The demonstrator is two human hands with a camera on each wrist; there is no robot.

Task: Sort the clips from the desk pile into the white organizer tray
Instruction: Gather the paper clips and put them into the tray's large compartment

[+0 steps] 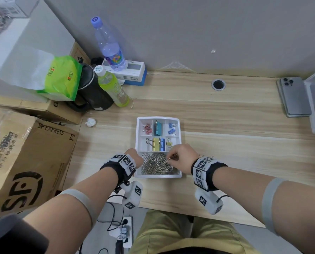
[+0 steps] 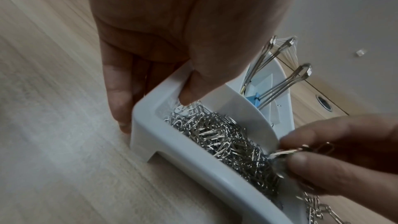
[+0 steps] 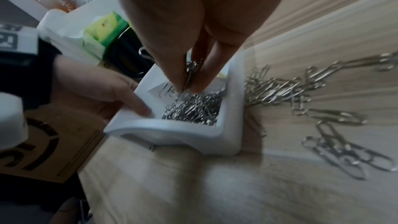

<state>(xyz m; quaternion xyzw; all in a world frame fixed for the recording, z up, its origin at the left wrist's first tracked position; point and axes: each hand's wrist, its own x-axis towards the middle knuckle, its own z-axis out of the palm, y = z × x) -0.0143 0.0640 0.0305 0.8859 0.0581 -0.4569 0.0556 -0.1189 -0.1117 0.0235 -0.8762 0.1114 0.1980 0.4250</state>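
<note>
The white organizer tray (image 1: 158, 118) sits on the wooden desk in front of me. Its near compartment holds a heap of silver paper clips (image 1: 155, 165). The far compartments hold coloured binder clips (image 1: 158, 144). My left hand (image 1: 137, 160) grips the tray's left wall, thumb (image 2: 191, 89) inside and fingers (image 2: 118, 100) outside. Over the near compartment, my right hand (image 3: 187, 88) pinches a small bunch of paper clips (image 3: 190, 69). A loose pile of paper clips (image 3: 290, 91) lies on the desk right of the tray wall (image 3: 233, 108).
A big cardboard box (image 1: 24, 162) stands at the left, with a green bottle (image 1: 114, 88), a clear bottle (image 1: 110, 44) and a black jug behind it. A crumpled paper ball (image 1: 91, 122), a cable hole (image 1: 218, 84) and a phone (image 1: 294, 96) lie farther off.
</note>
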